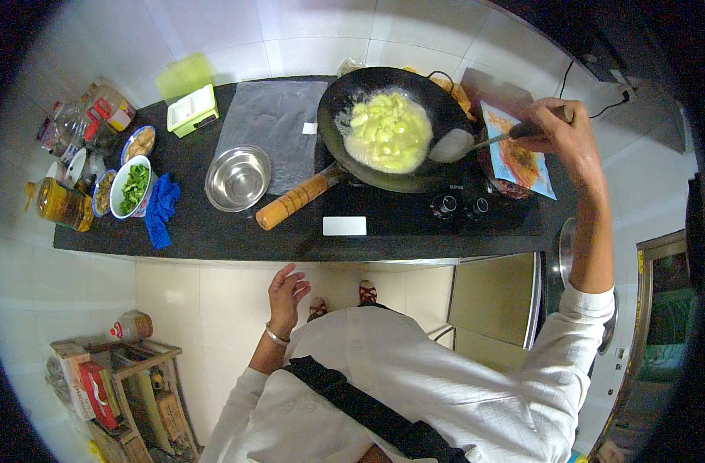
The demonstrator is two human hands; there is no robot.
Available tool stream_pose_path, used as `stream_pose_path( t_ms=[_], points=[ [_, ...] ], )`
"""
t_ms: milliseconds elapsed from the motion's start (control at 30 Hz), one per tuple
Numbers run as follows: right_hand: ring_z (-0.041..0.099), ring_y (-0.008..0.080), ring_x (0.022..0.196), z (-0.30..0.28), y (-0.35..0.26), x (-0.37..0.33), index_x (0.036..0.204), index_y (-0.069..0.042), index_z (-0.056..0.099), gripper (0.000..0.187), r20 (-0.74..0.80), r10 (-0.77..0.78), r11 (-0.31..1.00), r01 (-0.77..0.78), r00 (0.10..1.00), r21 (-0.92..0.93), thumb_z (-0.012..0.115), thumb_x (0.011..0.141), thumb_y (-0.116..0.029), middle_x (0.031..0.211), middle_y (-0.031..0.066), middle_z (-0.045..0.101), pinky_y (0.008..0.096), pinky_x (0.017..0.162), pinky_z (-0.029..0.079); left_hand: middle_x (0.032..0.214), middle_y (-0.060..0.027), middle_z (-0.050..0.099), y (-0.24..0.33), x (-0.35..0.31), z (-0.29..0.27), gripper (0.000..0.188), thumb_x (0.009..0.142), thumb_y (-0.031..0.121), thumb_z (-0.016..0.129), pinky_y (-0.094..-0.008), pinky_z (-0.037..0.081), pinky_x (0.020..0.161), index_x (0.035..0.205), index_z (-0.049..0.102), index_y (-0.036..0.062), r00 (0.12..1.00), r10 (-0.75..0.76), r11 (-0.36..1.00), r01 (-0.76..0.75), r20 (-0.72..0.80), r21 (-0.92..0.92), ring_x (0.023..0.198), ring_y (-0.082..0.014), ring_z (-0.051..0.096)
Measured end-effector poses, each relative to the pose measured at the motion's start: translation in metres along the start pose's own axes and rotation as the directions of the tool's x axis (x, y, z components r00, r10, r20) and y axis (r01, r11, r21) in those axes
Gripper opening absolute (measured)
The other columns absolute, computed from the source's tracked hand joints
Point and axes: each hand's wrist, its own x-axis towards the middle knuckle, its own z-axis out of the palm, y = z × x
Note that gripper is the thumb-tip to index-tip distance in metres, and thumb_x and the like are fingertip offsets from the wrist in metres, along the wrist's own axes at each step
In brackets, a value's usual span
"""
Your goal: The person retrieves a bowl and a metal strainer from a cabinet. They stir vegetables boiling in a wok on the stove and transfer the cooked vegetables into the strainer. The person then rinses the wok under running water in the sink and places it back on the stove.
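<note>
A black wok (pixel 383 180) with a ridged wooden handle (pixel 302 197) sits on the cooktop, holding pale yellow-green chopped pieces (pixel 389 131) in bubbling liquid. At the right of the counter, my right hand (pixel 565 139) is closed round the dark grip of a metal wok spatula (pixel 451 145). The spatula's rounded head rests inside the wok's right wall, beside the food. My left hand (pixel 288 295) hangs in front of the counter edge, fingers loosely bent and apart, with nothing in it. Nearest to it on the counter is a white rectangular plate (pixel 344 225).
A steel bowl (pixel 238 179) stands left of the wok handle on a grey sheet (pixel 279 116). Further left are a bowl of chopped greens (pixel 136 187), a blue cloth (pixel 162 208) and an oil jug (pixel 61 204). Stove knobs (pixel 445 206) and a colourful packet (pixel 518 154) lie right.
</note>
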Motion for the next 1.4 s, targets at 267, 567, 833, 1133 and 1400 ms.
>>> stream_pose_path(
  t_ms=[267, 567, 833, 1133, 1400],
  points=[
    [0.057, 0.0099, 0.061, 0.046, 0.089, 0.020, 0.087, 0.001, 0.066, 0.019, 0.000, -0.114, 0.988, 0.113, 0.994, 0.103, 0.056, 0.084, -0.016, 0.070, 0.0044, 0.062, 0.0241, 0.054, 0.048, 0.096, -0.0104, 0.057, 0.004, 0.004, 0.023, 0.032, 0.086, 0.015, 0.053, -0.0318, 0.052, 0.072, 0.116, 0.048, 0.0054, 0.999, -0.009, 1.000, 0.008, 0.047, 0.030, 0.077, -0.0172, 0.059],
    [0.060, 0.0157, 0.067, 0.041, 0.014, 0.007, 0.084, 0.004, 0.064, 0.021, 0.092, -0.153, 0.978, 0.137, 0.984, 0.158, 0.056, 0.082, -0.015, 0.080, 0.0095, 0.062, 0.0287, 0.062, 0.056, 0.095, -0.0102, 0.058, 0.009, 0.001, 0.023, 0.028, 0.086, 0.008, 0.048, -0.0312, 0.053, 0.071, 0.114, 0.048, 0.0045, 1.000, 0.004, 1.000, -0.004, -0.004, 0.018, 0.075, -0.0157, 0.059],
    [0.063, 0.0261, 0.058, -0.006, 0.009, 0.013, 0.081, 0.008, 0.055, 0.027, 0.075, 0.206, 0.969, -0.214, 0.976, 0.124, 0.053, 0.082, -0.019, 0.072, 0.0139, 0.059, 0.0278, 0.047, 0.053, 0.094, -0.0094, 0.059, 0.004, -0.002, 0.027, 0.028, 0.086, 0.006, 0.047, -0.0313, 0.053, 0.070, 0.114, 0.048, 0.0044, 0.999, -0.042, 0.999, 0.043, -0.024, 0.019, 0.075, -0.0159, 0.059],
    [0.065, 0.0289, 0.067, 0.079, 0.082, -0.004, 0.090, 0.010, 0.057, 0.025, -0.015, 0.149, 0.799, -0.111, 0.989, 0.590, 0.051, 0.086, -0.014, 0.091, 0.0160, 0.060, 0.0311, 0.061, 0.057, 0.093, -0.0084, 0.058, 0.000, 0.006, 0.028, 0.031, 0.086, 0.013, 0.051, -0.0302, 0.052, 0.070, 0.116, 0.048, 0.0068, 1.000, -0.004, 1.000, 0.005, -0.026, 0.026, 0.075, -0.0163, 0.058],
    [0.065, 0.0244, 0.071, 0.099, 0.108, 0.006, 0.091, 0.009, 0.060, 0.022, -0.041, 0.097, 0.756, -0.047, 0.994, 0.652, 0.051, 0.087, -0.012, 0.067, 0.0036, 0.052, 0.0280, 0.065, 0.056, 0.092, -0.0087, 0.058, -0.010, 0.005, 0.041, 0.030, 0.086, 0.011, 0.050, -0.0296, 0.052, 0.069, 0.115, 0.048, 0.0066, 0.992, 0.018, 1.000, -0.018, -0.122, -0.006, 0.073, -0.0157, 0.058]
  ],
)
